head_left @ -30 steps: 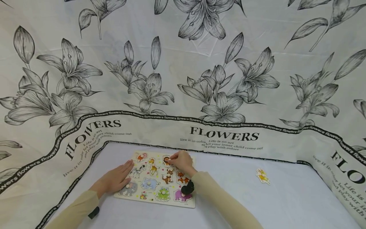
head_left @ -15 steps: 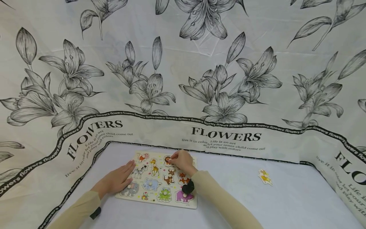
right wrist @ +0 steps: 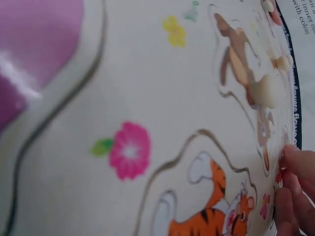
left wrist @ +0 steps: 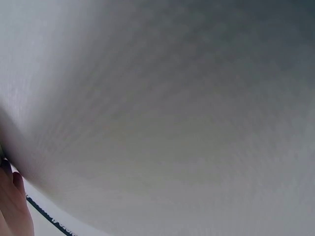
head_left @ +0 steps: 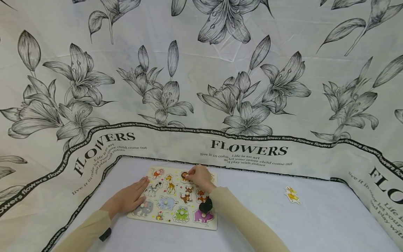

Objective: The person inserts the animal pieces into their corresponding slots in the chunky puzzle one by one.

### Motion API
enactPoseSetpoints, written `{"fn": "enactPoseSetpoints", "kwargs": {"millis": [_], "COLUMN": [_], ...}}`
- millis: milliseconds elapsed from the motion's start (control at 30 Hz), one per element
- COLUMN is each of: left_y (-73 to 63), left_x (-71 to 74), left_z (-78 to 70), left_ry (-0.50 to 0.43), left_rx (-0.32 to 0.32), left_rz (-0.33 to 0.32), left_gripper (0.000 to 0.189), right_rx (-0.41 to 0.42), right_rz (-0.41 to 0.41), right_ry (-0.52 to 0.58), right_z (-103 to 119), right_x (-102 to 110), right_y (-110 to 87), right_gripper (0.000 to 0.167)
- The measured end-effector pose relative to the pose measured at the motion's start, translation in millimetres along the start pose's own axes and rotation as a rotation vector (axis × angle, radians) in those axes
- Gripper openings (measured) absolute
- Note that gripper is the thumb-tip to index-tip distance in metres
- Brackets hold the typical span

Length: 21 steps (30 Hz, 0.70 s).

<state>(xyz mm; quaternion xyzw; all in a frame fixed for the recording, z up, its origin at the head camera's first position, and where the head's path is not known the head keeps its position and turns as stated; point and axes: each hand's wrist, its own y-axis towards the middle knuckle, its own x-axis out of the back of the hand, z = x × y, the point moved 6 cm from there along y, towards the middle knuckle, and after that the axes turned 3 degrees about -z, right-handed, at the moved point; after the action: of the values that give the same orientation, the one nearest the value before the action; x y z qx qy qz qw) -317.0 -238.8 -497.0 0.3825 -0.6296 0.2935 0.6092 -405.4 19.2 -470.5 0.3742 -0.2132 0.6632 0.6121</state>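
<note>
A wooden peg puzzle board (head_left: 174, 169) with several animal pieces lies on the white table. At its upper part, my right hand (head_left: 201, 178) pinches the lion piece (head_left: 184, 175), whose knob is hidden by the fingertips. In the right wrist view, the right hand (right wrist: 295, 191) appears at the right edge, past the tiger piece (right wrist: 206, 216) and the kangaroo piece (right wrist: 238, 59). My left hand (head_left: 130, 195) rests with straight fingers on the board's left edge, beside the zebra piece (head_left: 153, 189). Only a bit of the left hand (left wrist: 17, 209) shows in the left wrist view, mostly filled by blurred pale cloth.
A loose yellow animal piece (head_left: 292, 195) lies on the white tabletop (head_left: 252, 210) well to the right of the board. Behind the table hangs a flower-printed cloth (head_left: 195, 105), which also rises at both sides.
The view has shifted slightly, so everything sits a little further right than a second ago. Both hands keep their places on the board; the right forearm has moved very slightly.
</note>
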Motion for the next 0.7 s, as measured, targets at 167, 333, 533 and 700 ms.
{"fn": "enactPoseSetpoints", "kwargs": {"millis": [167,333,533,700], "left_y": [0.2,-0.4,-0.4,-0.4], "left_x": [1.3,3.5,4.5,5.0], "left_z": [-0.1,-1.5,-2.2,-2.4], "left_ry": [-0.004,0.001,-0.004,-0.001], "left_rx": [0.006,0.002,-0.001,-0.008], "left_rz": [0.012,0.002,0.008,0.002], "left_gripper": [0.062,0.061,0.06,0.06], "right_rx": [0.012,0.042,0.045,0.031], "right_rz": [0.022,0.062,0.11,0.138], "right_ry": [0.044,0.1,0.142,0.16], "right_z": [0.7,1.2,-0.2,-1.6], "right_x": [0.0,0.6,0.8,2.6], "right_y": [-1.2,-1.2,-2.5,-3.9], "right_gripper": [0.013,0.013,0.016,0.019]}}
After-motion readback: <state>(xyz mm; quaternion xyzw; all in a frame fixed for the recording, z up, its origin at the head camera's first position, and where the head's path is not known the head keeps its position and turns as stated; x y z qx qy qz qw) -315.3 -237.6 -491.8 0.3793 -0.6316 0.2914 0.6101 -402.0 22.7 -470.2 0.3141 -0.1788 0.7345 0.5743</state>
